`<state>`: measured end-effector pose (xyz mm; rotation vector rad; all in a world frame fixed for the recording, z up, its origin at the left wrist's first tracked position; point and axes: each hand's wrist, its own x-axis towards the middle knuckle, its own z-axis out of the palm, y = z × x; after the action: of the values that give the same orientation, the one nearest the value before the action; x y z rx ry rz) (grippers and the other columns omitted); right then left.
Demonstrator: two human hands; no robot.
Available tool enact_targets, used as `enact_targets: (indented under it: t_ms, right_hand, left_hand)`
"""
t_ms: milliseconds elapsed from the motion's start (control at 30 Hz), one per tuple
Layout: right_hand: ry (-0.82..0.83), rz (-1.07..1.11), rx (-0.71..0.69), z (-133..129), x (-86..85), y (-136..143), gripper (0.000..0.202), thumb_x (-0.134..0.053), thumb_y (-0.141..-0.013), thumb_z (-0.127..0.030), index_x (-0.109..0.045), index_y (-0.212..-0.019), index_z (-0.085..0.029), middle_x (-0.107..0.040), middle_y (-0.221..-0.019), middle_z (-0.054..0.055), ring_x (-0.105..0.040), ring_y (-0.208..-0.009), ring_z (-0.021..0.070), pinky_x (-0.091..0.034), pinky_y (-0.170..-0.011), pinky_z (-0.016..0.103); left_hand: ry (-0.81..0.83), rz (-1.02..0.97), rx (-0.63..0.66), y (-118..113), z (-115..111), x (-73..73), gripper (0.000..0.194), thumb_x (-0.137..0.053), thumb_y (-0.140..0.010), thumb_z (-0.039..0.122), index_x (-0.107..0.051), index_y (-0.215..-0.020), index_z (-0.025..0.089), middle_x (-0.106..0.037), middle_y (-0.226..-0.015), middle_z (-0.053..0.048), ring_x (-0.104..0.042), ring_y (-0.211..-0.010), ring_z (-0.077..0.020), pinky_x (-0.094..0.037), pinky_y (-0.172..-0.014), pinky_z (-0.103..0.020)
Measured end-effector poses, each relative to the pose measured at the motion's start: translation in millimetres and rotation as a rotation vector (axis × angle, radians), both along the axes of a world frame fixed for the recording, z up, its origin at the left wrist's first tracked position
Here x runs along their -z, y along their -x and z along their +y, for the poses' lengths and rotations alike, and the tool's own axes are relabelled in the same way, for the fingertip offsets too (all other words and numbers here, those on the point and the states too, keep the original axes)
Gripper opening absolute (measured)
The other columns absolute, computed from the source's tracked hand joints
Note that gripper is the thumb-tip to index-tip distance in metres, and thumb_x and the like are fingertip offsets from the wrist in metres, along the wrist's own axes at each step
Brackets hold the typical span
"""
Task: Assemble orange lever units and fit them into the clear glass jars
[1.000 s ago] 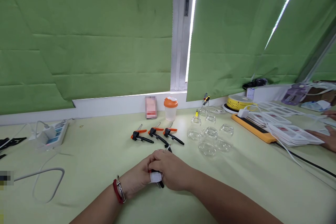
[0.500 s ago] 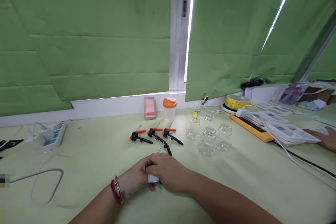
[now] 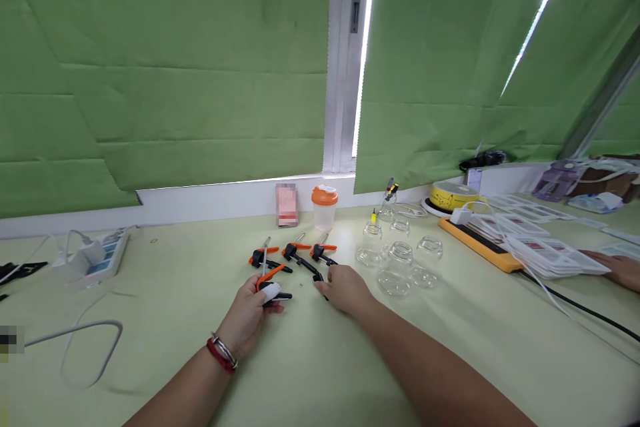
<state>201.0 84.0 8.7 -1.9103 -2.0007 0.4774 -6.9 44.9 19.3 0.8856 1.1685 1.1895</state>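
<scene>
My left hand [image 3: 250, 310] is closed around a black-and-orange clamp-like tool [image 3: 271, 276] with a metal rod pointing up. White wrapping covers my left thumb. Farther right, my right hand [image 3: 346, 288] reaches to the table, its fingers pinching a short black piece [image 3: 319, 277], partly hidden by them. Just beyond my hands three similar black-and-orange tools lie in a row: a left one [image 3: 259, 257], a middle one [image 3: 293, 252] and a right one [image 3: 320, 253]. A tiny part [image 3: 301, 285] rests on the table between my hands.
Several clear glass jars [image 3: 395, 273] stand to the right. Behind the tools are an orange-lidded cup [image 3: 325, 208] and a pink box [image 3: 287, 205]. An orange power strip [image 3: 480, 247], stacked cards [image 3: 555, 257] and another person's hand [image 3: 613, 269] are farther right. A white power strip [image 3: 107, 257] lies left.
My hands, together before, have parted. The left moved left and up with the clamp-like tool, now plainly visible. The right moved up and right to the black piece on the table.
</scene>
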Motion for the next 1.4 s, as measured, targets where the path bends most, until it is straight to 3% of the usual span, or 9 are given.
enact_targets:
  t_ms: [233, 400, 533, 767, 1000, 1233, 1400]
  right_hand:
    - [-0.011, -0.045, -0.082, 3, 2.8, -4, 0.011, -0.056, -0.076, -0.028, -0.059, -0.075, -0.018, -0.064, -0.083, 0.008, -0.058, -0.074, 0.0219, -0.032, -0.053, 0.026]
    - [-0.070, 0.042, -0.315, -4, -2.5, -2, 0.008, -0.058, -0.078, -0.028, -0.059, -0.078, -0.021, -0.064, -0.085, 0.001, -0.055, -0.077, 0.0150, -0.034, -0.060, 0.023]
    - [-0.166, 0.112, -0.504, -11, -2.4, 6, 0.006, -0.062, -0.077, -0.024, -0.059, -0.076, -0.018, -0.062, -0.083, 0.001, -0.053, -0.079, 0.0146, -0.035, -0.066, 0.024]
    - [-0.199, 0.129, -0.562, -21, -9.1, 12, 0.005, -0.060, -0.079, -0.021, -0.059, -0.077, -0.017, -0.061, -0.083, 0.003, -0.053, -0.081, 0.0152, -0.036, -0.069, 0.024]
    - [-0.165, 0.166, -0.497, -27, -7.0, 15, 0.006, -0.053, -0.084, -0.020, -0.059, -0.085, -0.019, -0.061, -0.080, 0.002, -0.053, -0.075, 0.0148, -0.034, -0.063, 0.023]
    - [-0.201, 0.236, -0.550, -27, -1.9, 19, 0.018, -0.051, -0.085, -0.015, -0.063, -0.098, -0.020, -0.064, -0.093, 0.004, -0.058, -0.088, 0.0171, -0.040, -0.077, 0.026]
    - [-0.230, 0.234, -0.561, -28, -1.6, 21, 0.019, -0.050, -0.085, -0.015, -0.063, -0.098, -0.019, -0.064, -0.090, 0.004, -0.058, -0.085, 0.0167, -0.042, -0.076, 0.025]
  left_hand:
    - [0.013, -0.013, 0.005, -2, -1, 0.2, 0.024, -0.068, -0.071, 0.018, -0.055, -0.091, 0.017, -0.057, -0.079, -0.001, -0.060, -0.065, -0.0129, -0.053, -0.058, -0.027]
    - [0.015, -0.039, 0.014, -2, -1, -0.9, 0.022, -0.067, -0.072, 0.017, -0.055, -0.090, 0.018, -0.058, -0.080, -0.002, -0.062, -0.071, -0.0158, -0.054, -0.060, -0.029]
    - [0.010, -0.065, 0.055, -2, -2, -2.7, 0.022, -0.068, -0.072, 0.019, -0.054, -0.089, 0.018, -0.059, -0.077, -0.001, -0.061, -0.068, -0.0151, -0.054, -0.059, -0.029]
    - [0.019, -0.087, 0.105, -5, -4, -4.6, 0.024, -0.070, -0.070, 0.020, -0.053, -0.087, 0.019, -0.058, -0.074, 0.000, -0.058, -0.063, -0.0132, -0.053, -0.062, -0.030]
    - [-0.041, -0.023, 0.109, -4, -5, -2.9, 0.041, -0.076, -0.056, 0.013, -0.051, -0.087, 0.020, -0.057, -0.081, 0.002, -0.058, -0.068, -0.0131, -0.050, -0.069, -0.031]
    - [-0.074, 0.040, 0.073, -3, -4, 1.8, 0.041, -0.070, -0.054, 0.011, -0.049, -0.089, 0.020, -0.056, -0.082, 0.002, -0.055, -0.070, -0.0127, -0.047, -0.071, -0.030]
    - [-0.060, 0.040, 0.067, -2, -3, 3.1, 0.047, -0.067, -0.054, 0.010, -0.046, -0.094, 0.020, -0.055, -0.082, 0.002, -0.054, -0.071, -0.0121, -0.045, -0.072, -0.029]
